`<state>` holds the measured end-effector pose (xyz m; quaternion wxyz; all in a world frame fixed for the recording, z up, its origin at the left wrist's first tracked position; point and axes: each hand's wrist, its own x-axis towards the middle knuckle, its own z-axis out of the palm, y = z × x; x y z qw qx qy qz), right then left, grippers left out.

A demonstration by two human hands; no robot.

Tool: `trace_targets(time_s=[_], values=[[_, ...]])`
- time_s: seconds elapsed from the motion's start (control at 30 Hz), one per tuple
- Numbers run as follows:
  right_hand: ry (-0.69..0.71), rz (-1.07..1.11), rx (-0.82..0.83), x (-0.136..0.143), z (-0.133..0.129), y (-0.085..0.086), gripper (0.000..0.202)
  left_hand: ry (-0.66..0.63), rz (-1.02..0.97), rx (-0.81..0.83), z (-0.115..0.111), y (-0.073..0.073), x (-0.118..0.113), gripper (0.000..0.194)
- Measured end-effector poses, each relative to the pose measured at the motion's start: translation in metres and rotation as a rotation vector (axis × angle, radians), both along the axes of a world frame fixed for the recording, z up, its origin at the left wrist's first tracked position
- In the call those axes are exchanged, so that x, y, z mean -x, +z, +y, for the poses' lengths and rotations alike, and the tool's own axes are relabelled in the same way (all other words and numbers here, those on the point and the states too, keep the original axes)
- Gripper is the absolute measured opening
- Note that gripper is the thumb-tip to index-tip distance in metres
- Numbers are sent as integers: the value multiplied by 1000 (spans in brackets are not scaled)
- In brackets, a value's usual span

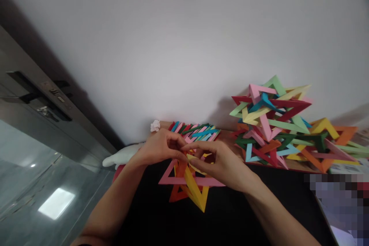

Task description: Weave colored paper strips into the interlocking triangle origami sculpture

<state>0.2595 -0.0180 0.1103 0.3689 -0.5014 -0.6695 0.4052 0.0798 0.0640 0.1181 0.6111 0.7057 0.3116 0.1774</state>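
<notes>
1. Your forearms cross the black tabletop; left hand and right hand both got a grip clamped on the paper star;
2. star's between your hands; coloured strips behind; stacked stars off right

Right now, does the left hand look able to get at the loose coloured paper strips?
Probably yes: the coloured paper strips lie just beyond the left hand, with no obstacle visible between, though its fingers are occupied at the paper star.
</notes>
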Motion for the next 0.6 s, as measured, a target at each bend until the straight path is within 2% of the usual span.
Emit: trace_targets(time_s=[0.27,0.47,0.6], values=[[-22,12,-7,1,-1,-3,26,-20,76,-74,3,-3,4,21],[-51,31,-10,3,-1,0,17,-23,100,-97,0,-2,3,19],[-51,54,11,2,-1,-1,17,7,46,-117,-4,1,0,17]])
